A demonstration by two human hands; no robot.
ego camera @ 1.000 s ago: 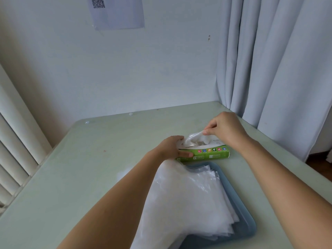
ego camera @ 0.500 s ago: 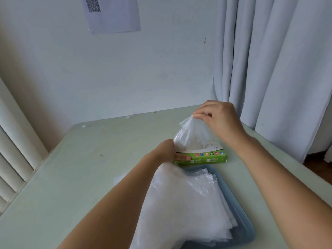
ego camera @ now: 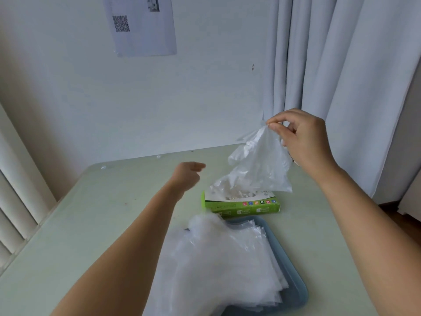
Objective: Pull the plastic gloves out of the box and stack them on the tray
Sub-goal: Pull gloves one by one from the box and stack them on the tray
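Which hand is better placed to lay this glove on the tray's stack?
The right hand, most likely: it pinches the plastic glove by its top, above the green box. The left hand hovers beside the box, holding nothing. The glove stack on the blue tray lies close by.

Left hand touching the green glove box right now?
Apart. The head view shows the left hand left of the green box, with a strip of bare table between them. The right hand pinches a glove.

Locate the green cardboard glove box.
In the head view, the green cardboard glove box lies right of centre on the pale table, just behind the blue plastic tray.
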